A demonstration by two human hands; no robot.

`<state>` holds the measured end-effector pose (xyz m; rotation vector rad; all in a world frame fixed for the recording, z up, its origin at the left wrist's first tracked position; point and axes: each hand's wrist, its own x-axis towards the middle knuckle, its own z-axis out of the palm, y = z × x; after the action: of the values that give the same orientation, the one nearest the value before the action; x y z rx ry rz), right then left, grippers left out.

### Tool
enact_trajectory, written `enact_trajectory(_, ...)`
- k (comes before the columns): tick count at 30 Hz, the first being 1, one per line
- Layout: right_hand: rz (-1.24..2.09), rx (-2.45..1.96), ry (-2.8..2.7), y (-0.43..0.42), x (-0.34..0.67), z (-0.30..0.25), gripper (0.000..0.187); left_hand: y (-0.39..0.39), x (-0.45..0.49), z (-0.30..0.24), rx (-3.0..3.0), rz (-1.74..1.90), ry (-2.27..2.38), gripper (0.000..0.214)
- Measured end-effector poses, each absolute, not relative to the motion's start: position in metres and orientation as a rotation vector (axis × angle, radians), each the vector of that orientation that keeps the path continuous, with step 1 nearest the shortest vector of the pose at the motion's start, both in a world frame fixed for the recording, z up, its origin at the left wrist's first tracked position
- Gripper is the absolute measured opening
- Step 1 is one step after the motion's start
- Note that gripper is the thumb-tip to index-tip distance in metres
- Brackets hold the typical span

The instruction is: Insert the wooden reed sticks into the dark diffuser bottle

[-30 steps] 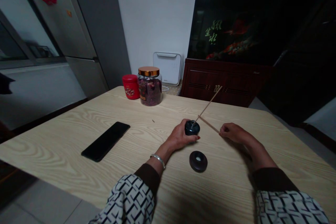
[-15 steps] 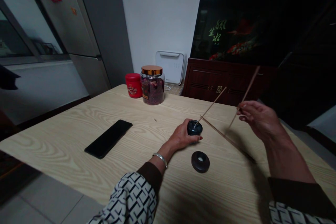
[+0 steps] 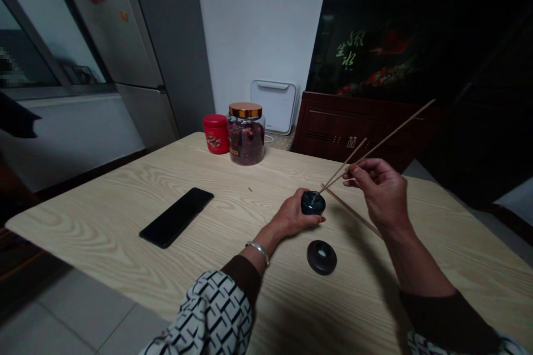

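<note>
My left hand [image 3: 290, 215] is wrapped round a small dark glass diffuser bottle [image 3: 313, 206] standing on the table. One thin reed stick [image 3: 355, 151] leans out of its mouth to the upper right. Between thumb and fingers, my right hand [image 3: 381, 191] pinches a second, longer-looking reed stick [image 3: 402, 126]. Its lower end is at the bottle mouth; whether it is inside is hard to tell. More stick length [image 3: 353, 213] lies on the table beneath my right hand, partly hidden by it. Nearer me, a dark round ring-shaped lid [image 3: 322, 258] lies flat.
A black phone [image 3: 177, 217] lies on the wooden table [image 3: 250, 222] to the left. At the back stand a red canister [image 3: 216, 136] and a jar with a copper-coloured lid [image 3: 246, 136]. A tiny stick fragment [image 3: 250, 189] lies mid-table. Behind is a white appliance [image 3: 275, 105].
My right hand has moved left towards the bottle, bringing its stick's lower end to the mouth and tilting the stick further right. My left hand still holds the bottle.
</note>
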<state>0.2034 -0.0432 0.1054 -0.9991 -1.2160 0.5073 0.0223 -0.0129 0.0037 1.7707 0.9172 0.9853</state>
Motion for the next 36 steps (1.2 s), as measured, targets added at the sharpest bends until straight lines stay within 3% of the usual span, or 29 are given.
enact_trajectory(13, 0.681, -1.386, -1.770, -0.029, 0.232, 0.083, 0.034, -0.013, 0.022, 0.003, 1.792, 0.997, 0.908, 0.069)
enact_trajectory(18, 0.190, -1.924, -1.971, -0.020, 0.289, 0.066, 0.017, -0.012, 0.023, 0.002, 1.788, 0.991, 0.915, 0.072)
enact_trajectory(22, 0.128, -2.263, -2.096, -0.019, 0.301, 0.041, 0.016, -0.012, 0.023, 0.001, 1.800, 0.987, 0.934, 0.072)
enact_trajectory(36, 0.248, -2.262, -2.023, -0.016, 0.304, 0.028, 0.013, -0.014, 0.021, 0.005, 1.792, 0.990, 0.920, 0.070)
